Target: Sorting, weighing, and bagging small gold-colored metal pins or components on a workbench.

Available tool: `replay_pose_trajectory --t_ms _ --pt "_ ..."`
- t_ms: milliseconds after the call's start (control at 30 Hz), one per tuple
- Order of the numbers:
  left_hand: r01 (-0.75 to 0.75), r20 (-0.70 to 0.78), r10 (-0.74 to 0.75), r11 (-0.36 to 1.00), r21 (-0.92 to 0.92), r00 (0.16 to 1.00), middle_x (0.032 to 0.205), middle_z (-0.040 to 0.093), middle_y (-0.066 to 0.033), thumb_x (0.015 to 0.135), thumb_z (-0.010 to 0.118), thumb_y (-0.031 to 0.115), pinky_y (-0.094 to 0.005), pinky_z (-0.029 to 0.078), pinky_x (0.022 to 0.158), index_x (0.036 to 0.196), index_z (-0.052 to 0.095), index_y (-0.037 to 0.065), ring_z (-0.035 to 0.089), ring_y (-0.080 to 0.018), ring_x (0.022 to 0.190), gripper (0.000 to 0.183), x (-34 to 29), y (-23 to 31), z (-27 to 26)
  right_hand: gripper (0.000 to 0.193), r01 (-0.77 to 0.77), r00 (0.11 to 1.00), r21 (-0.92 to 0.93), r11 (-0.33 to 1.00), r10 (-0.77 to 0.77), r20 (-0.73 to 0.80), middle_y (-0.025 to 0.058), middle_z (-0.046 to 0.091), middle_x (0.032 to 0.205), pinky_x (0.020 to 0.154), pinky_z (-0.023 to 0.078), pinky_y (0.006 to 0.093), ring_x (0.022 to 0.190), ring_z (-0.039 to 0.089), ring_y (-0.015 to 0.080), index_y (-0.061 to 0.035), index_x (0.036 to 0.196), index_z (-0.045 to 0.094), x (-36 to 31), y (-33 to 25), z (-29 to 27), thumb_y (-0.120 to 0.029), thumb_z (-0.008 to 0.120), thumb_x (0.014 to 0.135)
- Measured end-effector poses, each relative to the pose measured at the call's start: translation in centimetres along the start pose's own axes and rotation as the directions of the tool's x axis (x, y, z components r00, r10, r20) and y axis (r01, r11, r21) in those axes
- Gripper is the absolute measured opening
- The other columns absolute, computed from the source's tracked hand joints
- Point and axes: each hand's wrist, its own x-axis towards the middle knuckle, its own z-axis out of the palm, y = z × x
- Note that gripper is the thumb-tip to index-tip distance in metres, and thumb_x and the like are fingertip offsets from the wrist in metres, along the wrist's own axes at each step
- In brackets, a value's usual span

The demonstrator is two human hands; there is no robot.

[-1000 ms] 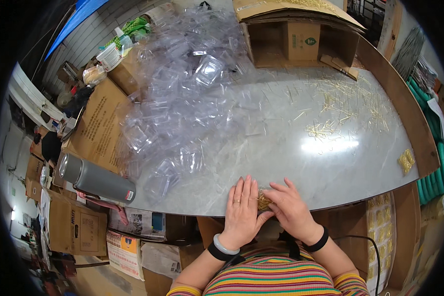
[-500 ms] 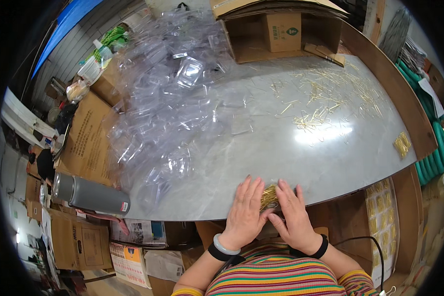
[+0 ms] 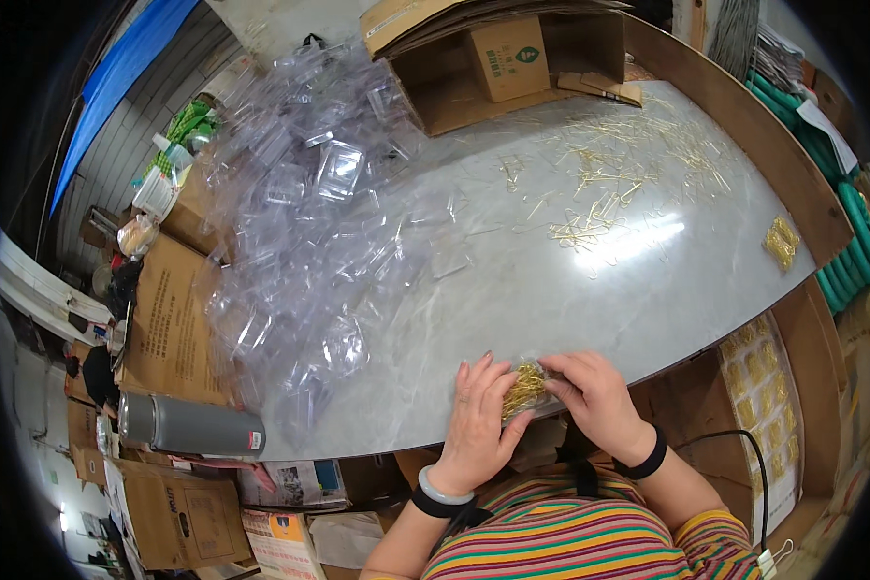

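At the table's near edge lies a small clear plastic case packed with thin gold-coloured wire hooks. My left hand cups its left side, the fingers fairly straight along it and the thumb at its near side. My right hand has bent fingers, with the thumb and fingertips closed on the case's right edge. Farther back, loose gold wire hooks are scattered over the grey table. A filled gold pack sits near the table's right edge.
A large heap of clear plastic cases covers the table's left side. A grey bottle stands at the near left corner. At the back is an open cardboard box. Below the right edge, a sheet of filled packs stands in a carton.
My right hand has gone from lying flat beside the case to curling its fingers onto the right edge. More of the case shows between my hands. The whole view has shifted slightly.
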Motion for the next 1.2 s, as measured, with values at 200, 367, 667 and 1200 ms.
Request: replay_pose_trajectory --t_ms 200,367,667,1200 --pt "0.009 -0.002 -0.009 1.000 0.011 1.000 0.142 0.049 -0.0175 0.095 0.068 0.023 -0.0584 0.026 0.120 0.142 0.046 0.000 0.043 -0.0404 0.138 0.057 0.0 -0.1 0.4 0.020 -0.162 0.987 0.196 0.967 0.157 0.041 0.0127 0.068 0.094 0.075 0.053 0.0359 0.086 0.066 0.0277 -0.0012 0.105 0.070 0.7 -0.4 -0.9 -0.001 0.073 0.086" --pt "0.013 -0.018 -0.014 1.000 -0.019 1.000 0.140 0.052 -0.0179 0.093 0.069 0.020 -0.0585 0.027 0.119 0.141 0.047 0.001 0.045 -0.0405 0.137 0.056 0.0 -0.3 0.4 0.018 -0.147 0.988 0.279 0.949 0.154 -0.001 0.0118 0.069 0.095 0.073 0.053 0.0329 0.083 0.067 0.0244 -0.0003 0.102 0.070 0.5 -0.9 -1.2 0.003 0.074 0.085" --pt "0.009 -0.049 -0.013 0.997 -0.079 0.999 0.137 0.053 -0.0170 0.088 0.073 0.018 -0.0547 0.035 0.114 0.134 0.054 0.001 0.046 -0.0419 0.134 0.052 0.0 -0.4 0.4 0.021 0.018 1.000 0.239 0.971 -0.012 -0.028 0.0145 0.070 0.098 0.076 0.055 0.0376 0.086 0.067 0.0328 -0.0024 0.108 0.070 1.1 -0.8 -0.1 0.003 0.070 0.087" --pt "0.040 -0.049 -0.044 0.997 -0.072 0.998 0.133 0.057 -0.0170 0.084 0.076 0.017 -0.0493 0.041 0.108 0.132 0.056 0.001 0.051 -0.0406 0.127 0.054 0.7 -0.2 0.2 0.018 -0.358 0.934 0.355 0.864 0.329 0.142 0.0165 0.070 0.096 0.075 0.055 0.0365 0.085 0.068 0.0322 -0.0012 0.110 0.067 1.2 -0.4 -0.9 -0.002 0.069 0.092"
